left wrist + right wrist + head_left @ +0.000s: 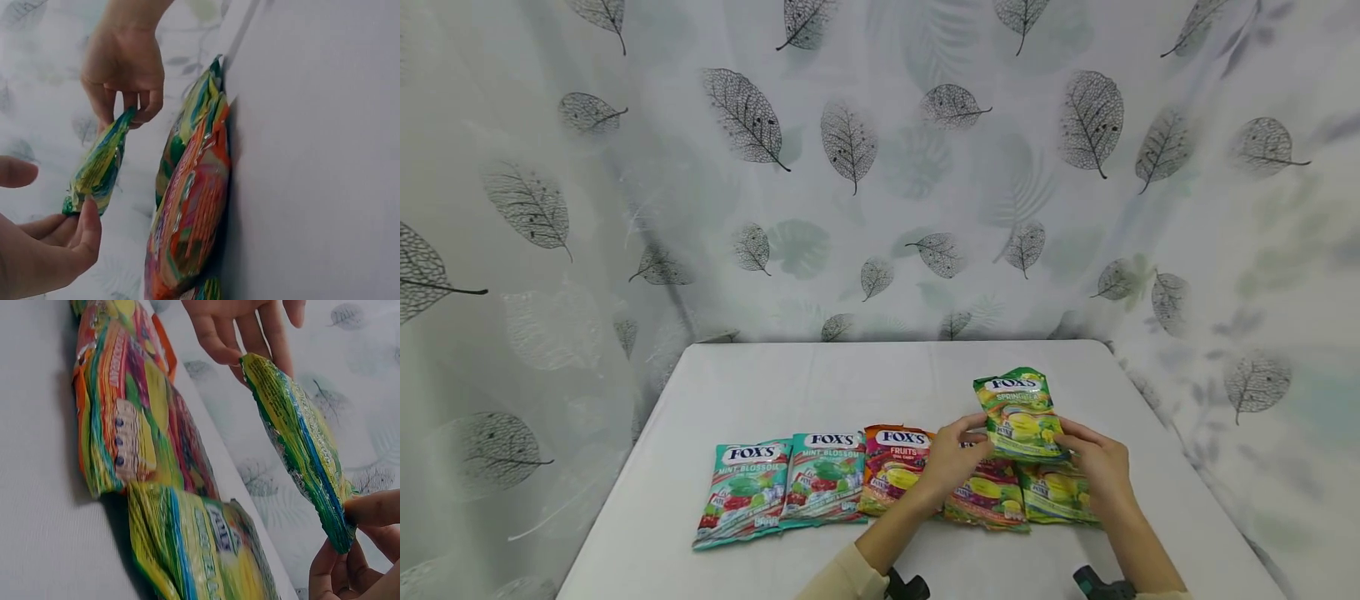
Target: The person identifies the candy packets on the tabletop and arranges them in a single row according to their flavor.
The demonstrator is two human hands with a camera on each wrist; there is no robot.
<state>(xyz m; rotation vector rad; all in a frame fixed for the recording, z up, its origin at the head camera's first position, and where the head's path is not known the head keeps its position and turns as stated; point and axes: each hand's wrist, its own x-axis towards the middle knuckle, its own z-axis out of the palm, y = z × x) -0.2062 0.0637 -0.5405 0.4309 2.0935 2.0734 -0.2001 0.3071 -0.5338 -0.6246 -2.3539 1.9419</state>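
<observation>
A green Fox's candy bag [1019, 417] is held up, front toward the head camera, above the right end of a row of candy bags. My right hand [1097, 462] pinches its right edge between thumb and fingers. Along the opposite edge, my left hand [957, 457] touches the bag with extended fingers, its thumb standing apart in the left wrist view. Beneath lie another green candy bag [1056, 493] and a red fruit candy bag [985, 496], both partly hidden by the held bag and the hands.
Farther left in the row are another red fruit candy bag [891, 471] and two teal mint candy bags, one at the end [745, 492] and one beside it [825, 479]. All lie on a white table [820, 383]. Leaf-print curtains [880, 208] hang behind and at both sides.
</observation>
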